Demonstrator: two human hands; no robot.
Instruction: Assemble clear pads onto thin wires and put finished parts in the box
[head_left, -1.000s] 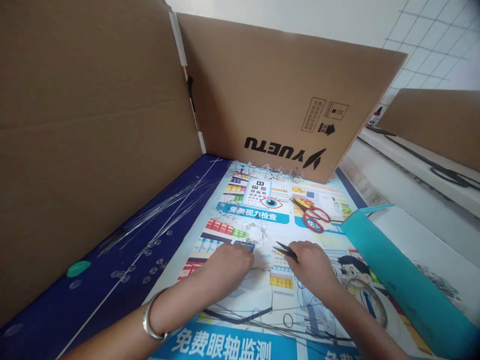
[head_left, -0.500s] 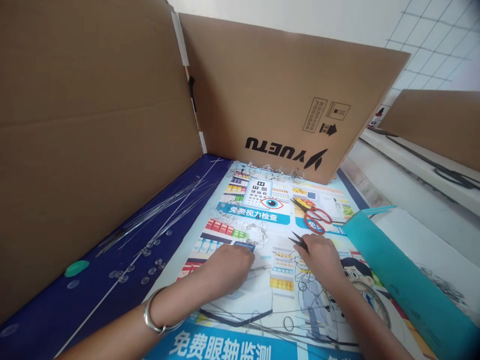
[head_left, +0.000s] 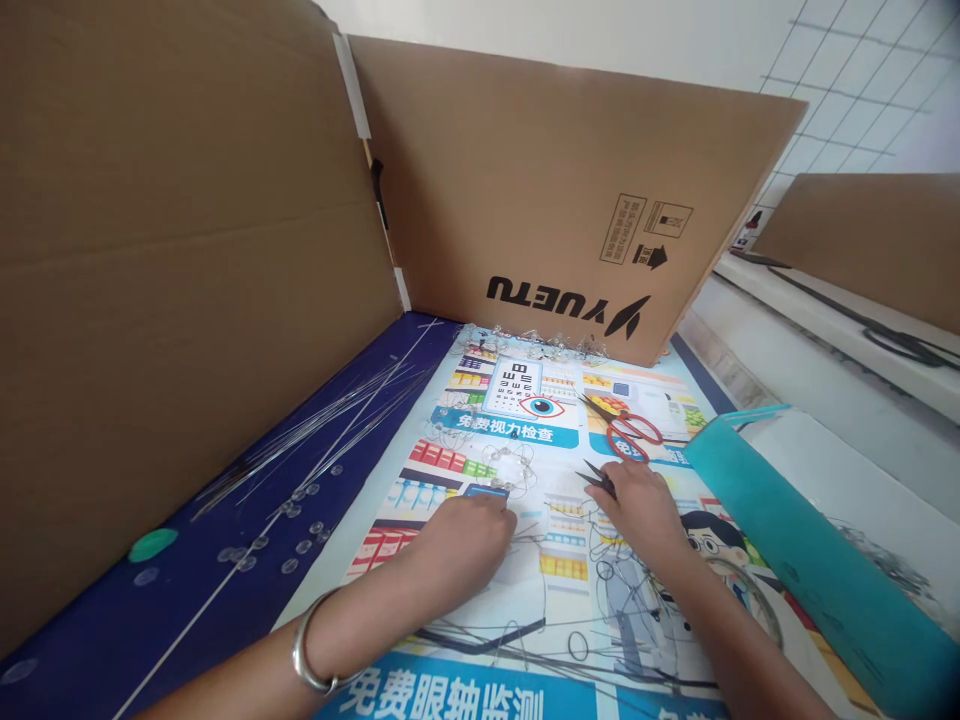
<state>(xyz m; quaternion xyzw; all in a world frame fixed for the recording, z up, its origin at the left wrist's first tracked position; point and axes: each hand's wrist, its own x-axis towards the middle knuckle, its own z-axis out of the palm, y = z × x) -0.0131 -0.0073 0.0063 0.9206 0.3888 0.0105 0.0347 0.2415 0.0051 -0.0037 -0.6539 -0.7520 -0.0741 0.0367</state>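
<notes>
Right hand [head_left: 641, 510] is pinching black tweezers [head_left: 596, 478]; left hand [head_left: 465, 545] is lying curled by thin wire [head_left: 529, 537], grip unclear. Wire looks light, springy; take it near an end.

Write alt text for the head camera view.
Over a printed eye-test poster, the right hand holds a pointed black tool and the left hand rests beside a tangle of wire and clear beads. Red-handled scissors lie beyond, before a brown cardboard panel.
</notes>
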